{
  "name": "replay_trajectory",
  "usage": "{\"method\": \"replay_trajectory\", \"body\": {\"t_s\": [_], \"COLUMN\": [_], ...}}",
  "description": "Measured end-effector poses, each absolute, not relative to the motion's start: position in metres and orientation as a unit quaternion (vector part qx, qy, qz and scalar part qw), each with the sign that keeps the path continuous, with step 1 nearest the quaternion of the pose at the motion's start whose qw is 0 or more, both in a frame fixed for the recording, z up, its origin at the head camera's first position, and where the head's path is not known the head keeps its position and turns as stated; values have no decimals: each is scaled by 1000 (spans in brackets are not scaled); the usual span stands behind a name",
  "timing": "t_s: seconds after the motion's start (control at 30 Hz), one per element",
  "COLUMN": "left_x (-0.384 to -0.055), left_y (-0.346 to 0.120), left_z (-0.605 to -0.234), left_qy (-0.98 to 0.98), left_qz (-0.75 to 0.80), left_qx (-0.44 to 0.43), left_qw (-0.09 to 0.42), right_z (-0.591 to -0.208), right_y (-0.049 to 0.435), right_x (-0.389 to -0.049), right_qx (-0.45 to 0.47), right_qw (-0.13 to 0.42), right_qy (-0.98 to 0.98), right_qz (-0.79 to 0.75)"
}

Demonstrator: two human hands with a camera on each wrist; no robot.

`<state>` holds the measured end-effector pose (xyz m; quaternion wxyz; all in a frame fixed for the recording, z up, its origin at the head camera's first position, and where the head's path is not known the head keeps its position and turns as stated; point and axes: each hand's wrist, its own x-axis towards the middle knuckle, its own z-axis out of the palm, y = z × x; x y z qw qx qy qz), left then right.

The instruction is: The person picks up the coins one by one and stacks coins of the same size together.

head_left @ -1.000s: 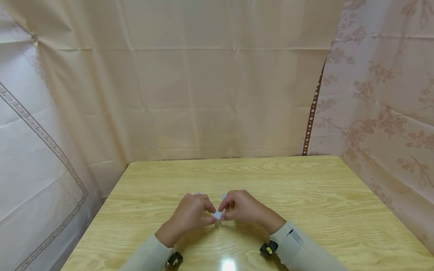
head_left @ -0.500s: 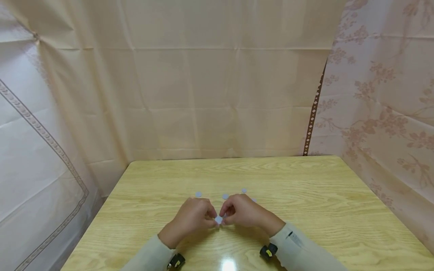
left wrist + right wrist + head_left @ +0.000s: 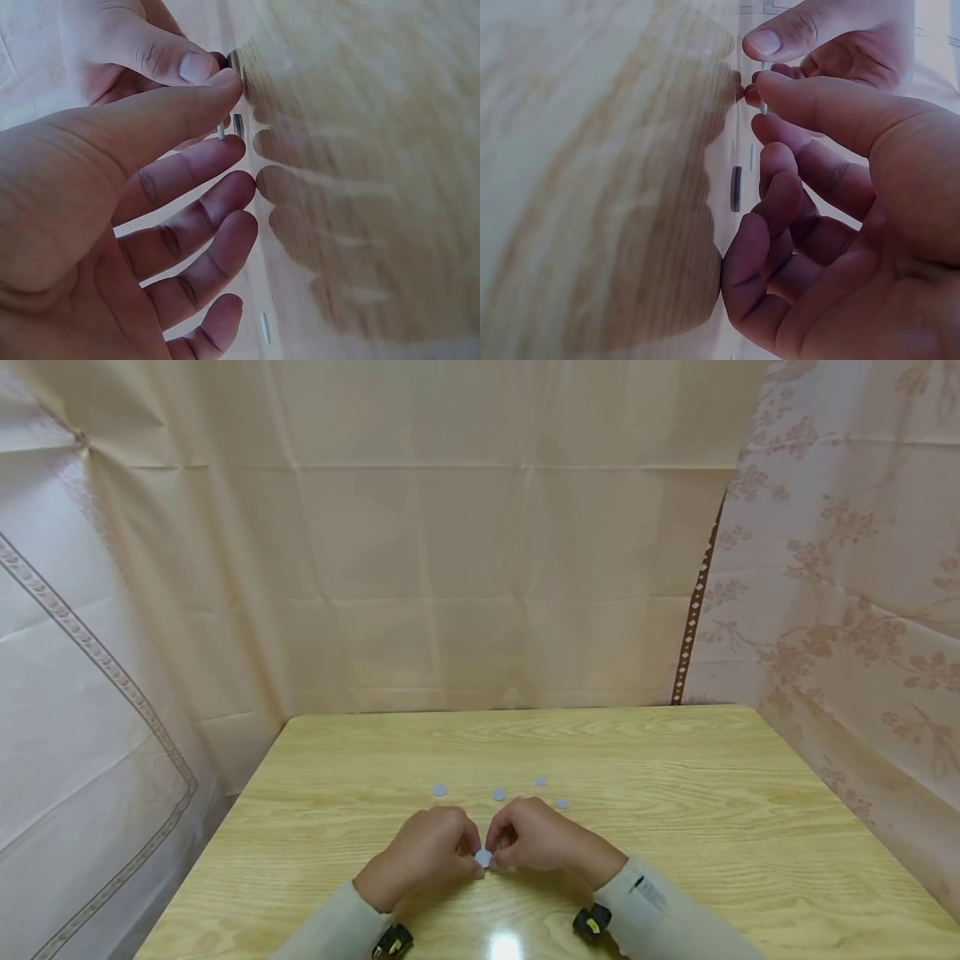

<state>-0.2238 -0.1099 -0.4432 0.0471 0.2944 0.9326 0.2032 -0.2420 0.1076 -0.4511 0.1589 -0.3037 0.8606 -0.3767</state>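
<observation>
Tabletop (image 3: 712, 810), left hand (image 3: 426, 847), right hand (image 3: 540, 837), both pinching one disc (image 3: 483, 857)

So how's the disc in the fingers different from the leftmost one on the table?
The left hand and right hand pinch the held disc; the leftmost disc lies untouched on the table. The held disc is nearer the head camera; the leftmost disc is farther. Both look small and pale.
</observation>
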Motion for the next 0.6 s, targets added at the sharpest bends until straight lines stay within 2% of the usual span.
{"method": "replay_trajectory", "body": {"t_s": [0.6], "left_x": [-225], "left_y": [-110], "left_z": [-447], "left_qy": [933], "left_qz": [200], "left_qx": [292], "left_qw": [58], "right_z": [-448], "right_y": [108], "right_x": [-238], "right_qx": [-320], "right_qw": [167], "right_qy": [860], "right_qz": [-361]}}
